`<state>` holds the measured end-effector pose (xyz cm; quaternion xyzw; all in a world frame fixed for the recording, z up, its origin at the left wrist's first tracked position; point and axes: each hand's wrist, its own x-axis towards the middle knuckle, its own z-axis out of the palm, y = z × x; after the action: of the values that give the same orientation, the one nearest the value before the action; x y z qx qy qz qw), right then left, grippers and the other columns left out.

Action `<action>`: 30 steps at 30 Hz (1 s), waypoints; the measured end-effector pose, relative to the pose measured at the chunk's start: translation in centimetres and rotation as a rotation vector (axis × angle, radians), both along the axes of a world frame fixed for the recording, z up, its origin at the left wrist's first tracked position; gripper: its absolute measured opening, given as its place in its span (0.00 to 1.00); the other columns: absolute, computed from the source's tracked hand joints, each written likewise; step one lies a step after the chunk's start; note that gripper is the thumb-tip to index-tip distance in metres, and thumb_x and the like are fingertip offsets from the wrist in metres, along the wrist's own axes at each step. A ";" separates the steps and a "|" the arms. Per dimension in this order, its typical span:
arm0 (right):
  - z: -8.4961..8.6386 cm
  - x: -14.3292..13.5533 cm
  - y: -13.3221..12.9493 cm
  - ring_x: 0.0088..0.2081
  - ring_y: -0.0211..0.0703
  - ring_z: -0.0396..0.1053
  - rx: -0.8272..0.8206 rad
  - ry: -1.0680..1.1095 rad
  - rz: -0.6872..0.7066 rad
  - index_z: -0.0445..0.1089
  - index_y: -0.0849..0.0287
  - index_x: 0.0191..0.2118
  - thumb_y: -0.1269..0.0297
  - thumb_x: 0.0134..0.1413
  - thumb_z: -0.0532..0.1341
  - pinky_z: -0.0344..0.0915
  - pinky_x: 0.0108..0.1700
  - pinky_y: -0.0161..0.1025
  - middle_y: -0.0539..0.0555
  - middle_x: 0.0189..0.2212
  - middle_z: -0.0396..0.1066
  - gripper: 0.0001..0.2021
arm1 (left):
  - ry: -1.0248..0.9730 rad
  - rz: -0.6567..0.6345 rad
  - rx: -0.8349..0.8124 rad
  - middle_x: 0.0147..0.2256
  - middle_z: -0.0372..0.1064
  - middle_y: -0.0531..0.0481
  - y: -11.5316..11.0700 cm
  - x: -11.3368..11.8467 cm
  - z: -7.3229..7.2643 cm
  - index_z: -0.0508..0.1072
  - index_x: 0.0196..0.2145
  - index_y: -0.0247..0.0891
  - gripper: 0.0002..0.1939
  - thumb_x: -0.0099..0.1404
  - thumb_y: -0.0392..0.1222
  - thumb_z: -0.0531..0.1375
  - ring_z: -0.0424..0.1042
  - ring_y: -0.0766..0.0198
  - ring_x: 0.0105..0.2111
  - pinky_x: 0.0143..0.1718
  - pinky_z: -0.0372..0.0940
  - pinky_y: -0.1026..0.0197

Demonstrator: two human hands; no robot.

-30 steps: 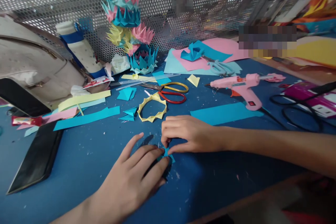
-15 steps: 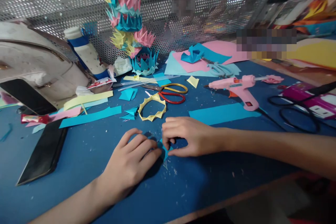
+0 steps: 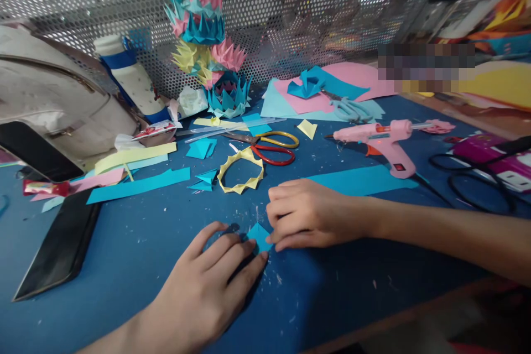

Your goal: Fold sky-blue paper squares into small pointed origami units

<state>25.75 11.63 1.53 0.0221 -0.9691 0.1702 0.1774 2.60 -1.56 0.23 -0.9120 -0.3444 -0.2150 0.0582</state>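
Note:
A small folded piece of blue paper point(image 3: 259, 237) lies flat on the blue table point(image 3: 166, 249). My left hand point(image 3: 219, 271) has its fingers spread, with the fingertips resting on the paper's left and lower edges. At the paper's right corner, my right hand point(image 3: 309, 214) has curled fingers, with thumb and fingertip close together on the edge. Just beyond the hands sits a zigzag yellow paper ring point(image 3: 221, 176), and red-and-yellow-handled scissors point(image 3: 253, 139) lie behind it. A blue paper strip point(image 3: 352, 180) is partly covered by my right hand.
A pink glue gun point(image 3: 390, 144) with a black cord lies at the right. Behind stand a paper origami tower point(image 3: 199, 27) and a bottle point(image 3: 133, 77). Phones point(image 3: 56, 249), paper strips point(image 3: 139, 185) and a bag point(image 3: 53, 88) are at the left.
My right hand has shifted slightly right, and its fingers have drawn closer together. The small blue paper now shows more fully as a diamond. My left fingertips have moved slightly right and down.

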 end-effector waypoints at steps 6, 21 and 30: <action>-0.8 -0.6 0.0 0.48 0.43 0.65 -0.163 -0.034 -0.110 0.71 0.62 0.54 0.66 0.69 0.58 0.61 0.51 0.40 0.58 0.48 0.72 0.12 | 0.025 -0.051 -0.013 0.52 0.75 0.47 0.1 -0.5 -0.2 0.75 0.54 0.36 0.18 0.78 0.34 0.48 0.71 0.57 0.52 0.65 0.51 0.49; -1.0 -0.6 -0.8 0.39 0.41 0.62 -0.190 -0.095 -0.185 0.70 0.62 0.43 0.61 0.63 0.65 0.59 0.41 0.36 0.51 0.34 0.69 0.10 | -0.044 -0.029 -0.036 0.53 0.74 0.46 0.2 -0.9 -0.3 0.73 0.57 0.33 0.19 0.77 0.34 0.47 0.69 0.56 0.56 0.66 0.52 0.49; -0.8 -0.6 -1.1 0.38 0.40 0.63 -0.192 -0.088 -0.229 0.69 0.61 0.38 0.69 0.65 0.60 0.58 0.41 0.36 0.51 0.34 0.70 0.03 | 0.027 -0.043 0.019 0.52 0.76 0.49 0.0 0.2 0.2 0.74 0.56 0.34 0.17 0.77 0.38 0.50 0.72 0.57 0.51 0.62 0.55 0.52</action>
<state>25.12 10.51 0.77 -0.1131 -0.9514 0.2415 0.1542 2.83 -1.56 0.48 -0.9216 -0.3217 -0.2069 0.0666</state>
